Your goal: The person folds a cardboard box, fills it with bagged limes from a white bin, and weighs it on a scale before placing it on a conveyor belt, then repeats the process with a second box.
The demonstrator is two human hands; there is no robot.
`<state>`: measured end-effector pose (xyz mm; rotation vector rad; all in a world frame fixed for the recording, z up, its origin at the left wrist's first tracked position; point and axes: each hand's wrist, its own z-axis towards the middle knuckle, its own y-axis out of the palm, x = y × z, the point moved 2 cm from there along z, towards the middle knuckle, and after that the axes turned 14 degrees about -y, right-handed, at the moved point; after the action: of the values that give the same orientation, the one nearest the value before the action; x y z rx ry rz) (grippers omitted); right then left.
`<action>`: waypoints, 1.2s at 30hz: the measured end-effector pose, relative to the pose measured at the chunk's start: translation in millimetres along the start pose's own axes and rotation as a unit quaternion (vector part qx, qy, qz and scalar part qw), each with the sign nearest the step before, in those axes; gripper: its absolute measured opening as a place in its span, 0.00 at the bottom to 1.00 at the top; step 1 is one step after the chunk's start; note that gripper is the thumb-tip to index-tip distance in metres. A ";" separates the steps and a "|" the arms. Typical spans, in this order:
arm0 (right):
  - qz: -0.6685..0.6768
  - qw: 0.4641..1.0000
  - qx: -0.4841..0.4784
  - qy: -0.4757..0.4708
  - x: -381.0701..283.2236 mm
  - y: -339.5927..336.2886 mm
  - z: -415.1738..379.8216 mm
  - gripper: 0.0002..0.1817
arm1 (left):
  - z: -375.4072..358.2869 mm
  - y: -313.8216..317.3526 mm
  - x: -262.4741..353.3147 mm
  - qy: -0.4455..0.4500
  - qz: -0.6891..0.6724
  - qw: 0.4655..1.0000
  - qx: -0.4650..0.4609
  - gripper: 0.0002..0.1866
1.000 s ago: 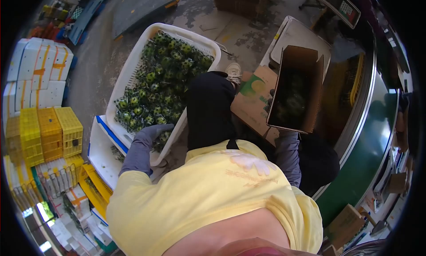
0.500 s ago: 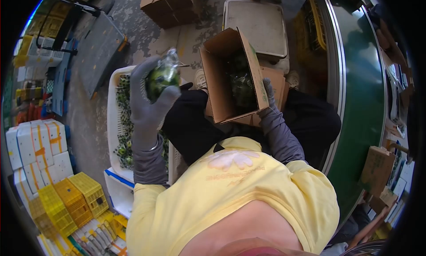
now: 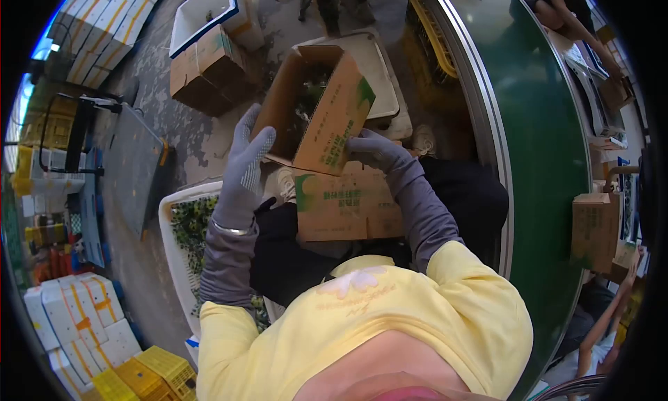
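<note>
- An open carton [image 3: 320,109], tilted, sits between the two gloved hands, above the person's lap; its inside is dark, with green contents under shiny clear wrap.
- The carton's near printed side carries large green characters, smaller dark print and a green patch at the corner; the characters look Chinese but are too soft to read surely.
- Left hand [image 3: 245,154]: grip spread, thumb and fingers apart, at the carton's left wall; whether it presses on the wall cannot be told.
- Right hand [image 3: 372,149]: fingers against the carton's printed side; how far its grip is closed cannot be told, as part is hidden.
- Below lies a cardboard piece [image 3: 341,203] with green characters and a curved green mark, also not surely legible.
- The yellow shirt [image 3: 417,310] has a pale flower and faint lettering, unreadable.
- At the left, a white basket [image 3: 167,217] holds many green items.
- Beyond the carton is a pale-topped platform [image 3: 386,98].
</note>
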<state>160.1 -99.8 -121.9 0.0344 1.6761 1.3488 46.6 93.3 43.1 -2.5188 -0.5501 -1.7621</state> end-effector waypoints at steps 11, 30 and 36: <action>0.123 0.983 0.053 0.125 46.0 -72.1 89.0 0.25 | 225.8 -22.1 -17.8 -0.033 0.370 0.928 0.036 0.27; -0.808 0.580 0.024 -0.105 -97.0 -52.3 146.5 0.29 | 247.9 -81.4 -136.6 -0.032 0.163 0.986 0.031 0.35; -0.806 0.581 0.020 -0.113 -96.4 -55.6 151.3 0.30 | 215.7 -43.0 -143.2 -0.120 0.642 0.754 0.067 0.22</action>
<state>341.9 -61.5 -94.3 -1.0132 0.7875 -0.1661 186.4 140.6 -173.9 -1.9914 0.8743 -0.7855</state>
